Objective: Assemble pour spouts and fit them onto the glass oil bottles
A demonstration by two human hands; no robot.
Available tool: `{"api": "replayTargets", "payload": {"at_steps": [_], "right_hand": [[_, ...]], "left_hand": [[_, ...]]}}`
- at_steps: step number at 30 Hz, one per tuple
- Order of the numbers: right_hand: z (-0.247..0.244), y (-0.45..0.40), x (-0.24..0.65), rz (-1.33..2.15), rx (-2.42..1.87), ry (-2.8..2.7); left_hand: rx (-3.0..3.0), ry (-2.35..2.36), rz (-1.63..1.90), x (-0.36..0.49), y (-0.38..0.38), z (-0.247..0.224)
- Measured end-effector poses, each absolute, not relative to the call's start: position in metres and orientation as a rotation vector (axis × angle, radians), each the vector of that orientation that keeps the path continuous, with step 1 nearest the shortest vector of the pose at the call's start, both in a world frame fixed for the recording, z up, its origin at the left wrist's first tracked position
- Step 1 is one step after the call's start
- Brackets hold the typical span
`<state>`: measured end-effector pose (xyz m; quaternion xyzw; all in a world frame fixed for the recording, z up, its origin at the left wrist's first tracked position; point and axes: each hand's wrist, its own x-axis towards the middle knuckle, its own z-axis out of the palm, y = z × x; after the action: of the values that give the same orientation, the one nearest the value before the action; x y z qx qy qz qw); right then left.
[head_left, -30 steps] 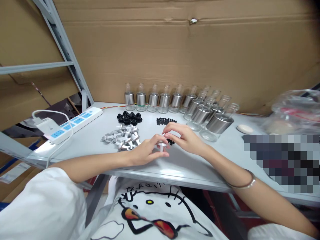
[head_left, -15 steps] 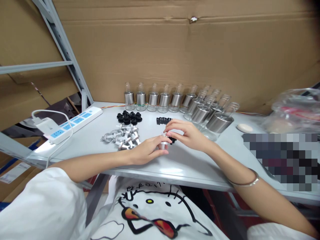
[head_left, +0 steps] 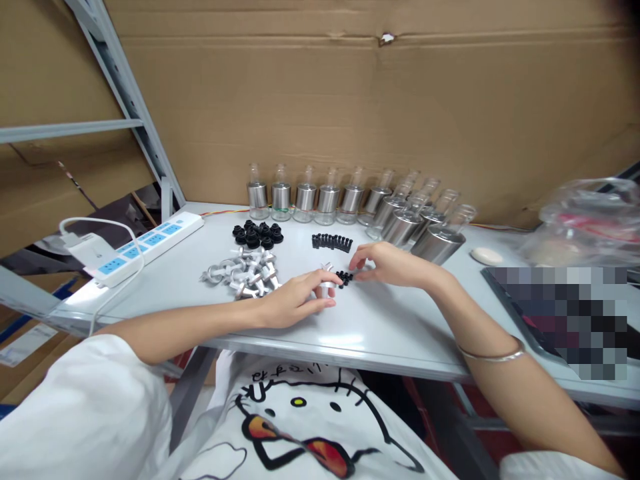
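Observation:
My left hand [head_left: 287,301] is closed on a silver bottle spout [head_left: 326,288], held upright just above the table with its narrow end up. My right hand [head_left: 387,265] is to the right of it, with thumb and forefinger a little apart beside a small cluster of tiny black pieces [head_left: 345,277]. Nothing can be made out between those fingers. Behind the hands lies a short row of small black parts [head_left: 332,243]. More silver spouts [head_left: 255,273] are heaped left of my left hand, with black ribbed stoppers [head_left: 254,235] piled behind them.
Glass bottles with steel sleeves [head_left: 329,199] line the back of the table, and several more stand [head_left: 437,241] at back right. A white power strip [head_left: 150,248] with a plugged cable is at left. A white oval object [head_left: 487,256] and a plastic bag [head_left: 590,223] are at right.
My right hand has moved away from the spout to the right, down beside the tiny black pieces. My left hand still holds the spout in nearly the same place.

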<state>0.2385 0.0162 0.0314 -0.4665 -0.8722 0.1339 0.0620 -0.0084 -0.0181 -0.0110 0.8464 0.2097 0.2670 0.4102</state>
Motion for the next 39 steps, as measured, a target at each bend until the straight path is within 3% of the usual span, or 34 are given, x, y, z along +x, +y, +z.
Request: {"api": "replayTargets", "payload": {"at_steps": [18,27,39], "right_hand": [[0.039,0.007,0.232,0.433,-1.320,-2.384],[0.029,-0.003,0.209,0.626,-0.960,-2.138],[0.027,-0.007,0.204,0.902,-0.876,-1.917]], "left_hand": [[2.128,0.482,0.662,-0.009,-0.020,-0.009],[2.111,0.471,0.647,-0.009,-0.018,-0.011],[2.138,0.432,0.667,-0.010,-0.018,-0.011]]}}
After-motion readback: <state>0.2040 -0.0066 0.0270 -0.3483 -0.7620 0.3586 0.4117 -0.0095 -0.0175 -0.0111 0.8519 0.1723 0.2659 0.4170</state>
